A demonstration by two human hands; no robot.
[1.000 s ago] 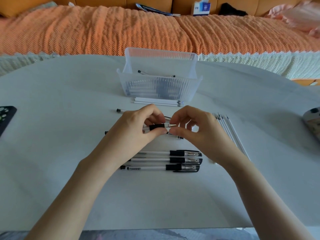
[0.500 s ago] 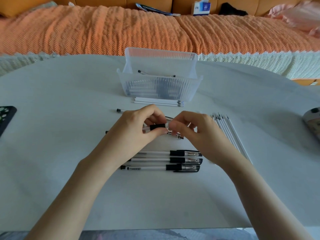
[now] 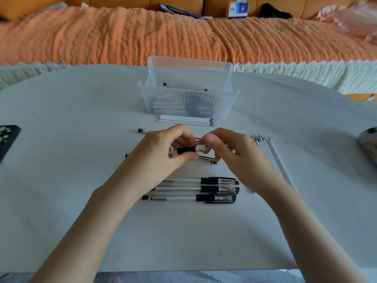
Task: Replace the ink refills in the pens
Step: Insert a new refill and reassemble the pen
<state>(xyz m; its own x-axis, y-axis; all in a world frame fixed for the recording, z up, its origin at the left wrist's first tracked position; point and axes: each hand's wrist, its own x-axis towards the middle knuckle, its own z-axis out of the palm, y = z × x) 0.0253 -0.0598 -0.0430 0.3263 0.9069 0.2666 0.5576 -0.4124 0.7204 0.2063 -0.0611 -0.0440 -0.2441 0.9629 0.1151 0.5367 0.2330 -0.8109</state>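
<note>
My left hand [image 3: 163, 152] grips a pen [image 3: 186, 150] by its black rubber grip, above the middle of the table. My right hand [image 3: 230, 154] pinches the clear tip cone at the pen's right end. Three capped pens [image 3: 204, 189] lie in a row just below my hands. Several white refills [image 3: 271, 158] lie fanned out to the right of my right hand. More white refills [image 3: 187, 120] lie in front of the clear plastic bin [image 3: 189, 107], which holds more pens. Loose pen parts [image 3: 207, 159] lie on the table under my hands, partly hidden.
A dark phone [image 3: 7, 139] lies at the table's left edge and a rounded object [image 3: 368, 139] at its right edge. An orange-covered sofa [image 3: 122, 37] with a tissue box [image 3: 237, 10] runs behind the white table [image 3: 71, 180].
My right hand has moved left against the pen's tip and its fingers have closed on the clear cone. My left hand has kept the pen in place.
</note>
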